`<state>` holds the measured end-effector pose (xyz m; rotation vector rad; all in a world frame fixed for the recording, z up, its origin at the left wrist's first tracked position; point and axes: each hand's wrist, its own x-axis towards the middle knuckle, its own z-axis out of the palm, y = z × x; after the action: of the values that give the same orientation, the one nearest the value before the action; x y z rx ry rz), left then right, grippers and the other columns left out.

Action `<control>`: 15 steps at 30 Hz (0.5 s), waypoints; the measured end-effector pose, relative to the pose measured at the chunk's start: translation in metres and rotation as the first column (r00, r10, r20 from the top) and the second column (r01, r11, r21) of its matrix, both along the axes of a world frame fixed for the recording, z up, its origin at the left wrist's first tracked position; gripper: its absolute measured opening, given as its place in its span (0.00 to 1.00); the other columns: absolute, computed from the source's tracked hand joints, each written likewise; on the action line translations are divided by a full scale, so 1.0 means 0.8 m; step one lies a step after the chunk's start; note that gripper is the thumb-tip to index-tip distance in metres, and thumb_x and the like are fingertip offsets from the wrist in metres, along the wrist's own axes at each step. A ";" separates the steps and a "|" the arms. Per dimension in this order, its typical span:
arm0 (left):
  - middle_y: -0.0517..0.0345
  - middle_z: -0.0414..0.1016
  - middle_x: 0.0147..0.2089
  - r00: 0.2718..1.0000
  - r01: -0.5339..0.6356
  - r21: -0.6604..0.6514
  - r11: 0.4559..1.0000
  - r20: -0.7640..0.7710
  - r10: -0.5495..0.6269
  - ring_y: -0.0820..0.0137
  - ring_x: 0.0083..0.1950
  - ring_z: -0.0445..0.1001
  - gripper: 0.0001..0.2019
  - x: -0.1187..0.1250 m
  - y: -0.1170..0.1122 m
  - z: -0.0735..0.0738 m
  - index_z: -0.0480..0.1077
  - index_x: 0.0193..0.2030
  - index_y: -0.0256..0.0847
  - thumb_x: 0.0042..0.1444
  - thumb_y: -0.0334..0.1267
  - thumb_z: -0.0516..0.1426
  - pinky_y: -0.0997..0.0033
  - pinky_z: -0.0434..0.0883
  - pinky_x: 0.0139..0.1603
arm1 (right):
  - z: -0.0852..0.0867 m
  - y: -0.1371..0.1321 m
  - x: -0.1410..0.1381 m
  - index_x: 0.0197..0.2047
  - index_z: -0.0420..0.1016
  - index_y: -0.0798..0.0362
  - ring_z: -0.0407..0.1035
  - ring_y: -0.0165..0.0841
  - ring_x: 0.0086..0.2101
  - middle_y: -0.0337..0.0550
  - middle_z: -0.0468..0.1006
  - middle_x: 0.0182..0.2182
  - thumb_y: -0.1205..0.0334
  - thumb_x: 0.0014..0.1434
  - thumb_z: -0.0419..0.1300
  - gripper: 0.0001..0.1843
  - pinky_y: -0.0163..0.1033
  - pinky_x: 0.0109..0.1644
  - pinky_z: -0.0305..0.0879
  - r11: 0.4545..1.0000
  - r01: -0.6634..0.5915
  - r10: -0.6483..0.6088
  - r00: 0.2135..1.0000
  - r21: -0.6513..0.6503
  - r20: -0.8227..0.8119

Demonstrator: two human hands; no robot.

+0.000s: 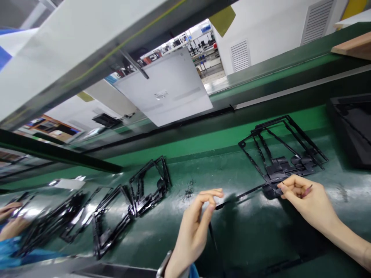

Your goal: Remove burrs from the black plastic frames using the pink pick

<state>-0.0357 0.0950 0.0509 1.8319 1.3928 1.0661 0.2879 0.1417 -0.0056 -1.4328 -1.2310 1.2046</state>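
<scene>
My left hand (194,224) is raised over the green conveyor belt (220,154), its thumb and fingers pinched on one end of a thin black plastic strip (242,195). My right hand (304,199) pinches the strip's other end and also holds a small dark tool (307,190). Just behind the right hand lies a black plastic frame (282,148) with thin bars, flat on the belt.
Several more black frames (136,197) lie overlapping on the belt to the left. Another person's hands (11,220) in blue sleeves work at the far left. A black tray (352,127) sits at the right edge. A grey panel (168,90) hangs above the line.
</scene>
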 end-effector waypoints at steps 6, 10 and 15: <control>0.58 0.76 0.39 0.987 0.109 -0.087 0.990 0.130 -0.097 0.68 0.40 0.80 0.12 0.045 0.015 -0.006 0.65 0.45 0.44 0.80 0.42 0.46 0.66 0.76 0.45 | -0.001 0.000 0.002 0.34 0.79 0.49 0.73 0.36 0.27 0.39 0.77 0.25 0.41 0.59 0.70 0.19 0.37 0.29 0.63 1.000 0.004 -0.004 0.999 -0.003 0.034; 0.61 0.71 0.35 0.994 -0.023 -0.051 0.998 -0.111 0.017 0.72 0.33 0.71 0.12 0.025 0.026 -0.020 0.67 0.43 0.43 0.79 0.42 0.49 0.72 0.69 0.37 | -0.003 -0.002 0.006 0.35 0.78 0.49 0.72 0.35 0.28 0.38 0.75 0.24 0.43 0.61 0.69 0.18 0.37 0.29 0.60 1.000 0.006 -0.006 0.997 -0.005 0.081; 0.58 0.74 0.41 0.975 -0.029 -0.028 0.999 -0.222 0.022 0.69 0.41 0.75 0.08 0.002 0.016 -0.031 0.74 0.42 0.43 0.74 0.35 0.55 0.70 0.70 0.45 | -0.003 -0.002 0.007 0.33 0.77 0.48 0.67 0.31 0.23 0.36 0.76 0.23 0.47 0.62 0.68 0.14 0.35 0.25 0.56 1.000 -0.017 0.016 0.987 0.004 0.161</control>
<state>-0.0337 0.1081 0.0259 1.9629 1.5549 0.8672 0.2932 0.1399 -0.0079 -1.5429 -1.3567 1.1132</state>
